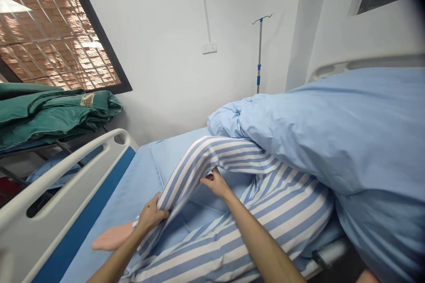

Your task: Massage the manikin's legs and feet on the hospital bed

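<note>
A leg in blue-and-white striped trousers (232,150) lies bent on the bed, its knee raised. My left hand (152,214) is wrapped round the lower part of that trouser leg, just above the ankle. Past it a smooth bare foot (113,236), which looks like a manikin's, sticks out on the sheet. Behind the bent knee, my right hand (216,183) pinches the trouser cloth; some of its fingertips are hidden. The second striped leg (212,247) lies flatter, nearer to me, beneath my right forearm. A blue quilt (299,128) covers the upper body.
At the left stands the bed's end board (76,177). Folded green bedding (59,110) lies on another bed beyond it. A drip stand (259,53) rises by the wall behind the quilt. A metal bed-frame rail (332,252) shows at the lower right.
</note>
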A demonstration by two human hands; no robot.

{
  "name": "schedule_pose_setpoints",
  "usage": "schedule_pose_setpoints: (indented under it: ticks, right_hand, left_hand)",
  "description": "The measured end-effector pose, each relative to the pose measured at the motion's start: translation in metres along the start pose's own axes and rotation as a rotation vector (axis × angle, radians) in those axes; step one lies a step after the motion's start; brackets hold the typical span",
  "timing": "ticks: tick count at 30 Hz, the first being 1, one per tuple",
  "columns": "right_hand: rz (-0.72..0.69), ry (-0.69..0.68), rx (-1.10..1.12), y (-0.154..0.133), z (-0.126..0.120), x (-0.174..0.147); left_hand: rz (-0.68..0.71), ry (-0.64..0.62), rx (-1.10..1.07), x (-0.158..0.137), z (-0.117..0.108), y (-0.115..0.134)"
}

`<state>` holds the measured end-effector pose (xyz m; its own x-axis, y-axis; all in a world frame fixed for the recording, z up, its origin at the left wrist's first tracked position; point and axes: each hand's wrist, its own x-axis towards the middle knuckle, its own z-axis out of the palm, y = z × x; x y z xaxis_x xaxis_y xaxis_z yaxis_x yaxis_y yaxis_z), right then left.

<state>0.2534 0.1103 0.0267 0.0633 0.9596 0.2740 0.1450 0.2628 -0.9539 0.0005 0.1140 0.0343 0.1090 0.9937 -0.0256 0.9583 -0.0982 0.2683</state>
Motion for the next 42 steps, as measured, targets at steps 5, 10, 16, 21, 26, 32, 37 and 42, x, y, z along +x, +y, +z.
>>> schedule_pose_setpoints:
  ticks: [5, 10, 16, 21, 26, 32, 37, 42]
  right_hand:
    - [-0.019, 0.064, 0.055, -0.005, -0.004, -0.001]
    - [-0.004, 0.004, -0.049, -0.001, -0.002, -0.003]
    - [-0.034, 0.096, -0.186, 0.002, -0.008, -0.010]
    - [-0.030, 0.130, -0.338, 0.009, -0.010, -0.011]
    - [0.080, -0.218, -0.636, 0.023, -0.008, -0.022]
    - [0.216, -0.445, -0.769, 0.021, -0.010, -0.037]
    - [0.239, -0.395, -0.802, 0.015, -0.006, -0.038]
    - [0.225, -0.426, -0.750, 0.025, -0.005, -0.036]
  left_hand:
    - [0.015, 0.097, -0.143, 0.014, 0.026, 0.058]
    - [0.006, 0.096, -0.136, 0.020, 0.036, 0.063]
    - [0.027, 0.060, -0.135, 0.015, 0.028, 0.051]
    - [0.029, 0.027, -0.026, 0.001, 0.004, 0.000]
    - [-0.017, -0.077, 0.271, -0.018, -0.024, -0.077]
    - [-0.008, -0.154, 0.358, -0.025, -0.008, -0.100]
    - [0.006, -0.137, 0.355, -0.019, 0.006, -0.104]
    - [0.020, -0.127, 0.353, -0.013, -0.005, -0.104]
